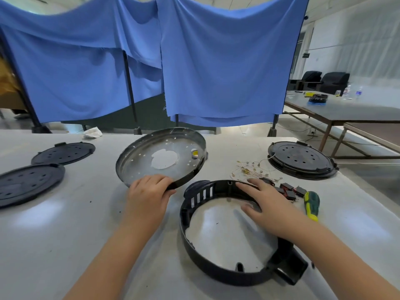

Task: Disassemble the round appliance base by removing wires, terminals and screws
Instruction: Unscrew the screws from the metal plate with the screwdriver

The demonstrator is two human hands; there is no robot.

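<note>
Nearest the camera lies a black plastic ring, the round shell of the appliance base, flat on the white table with a boxy handle socket at its near right and slotted vents on its far left wall; through its open middle the bare tabletop shows; the right hand rests over the ring's far right rim, fingers spread and fairly straight, fingertips on the rim's top edge and the thumb lying inside the ring, so it presses rather than pinches; the left hand grips the near edge of a round metal pan, fingers curled over the rim and thumb along its outer wall, and the pan is tilted, near edge lifted, just left of and behind the ring; the pan has a large centre hole and small holes around it; beyond the right hand a tangle of thin loose wires lies on the table, and beside it several small black and red switch parts; a green and yellow screwdriver lies just right of those; two black perforated discs sit at far left, and another black round base at far right.
</note>
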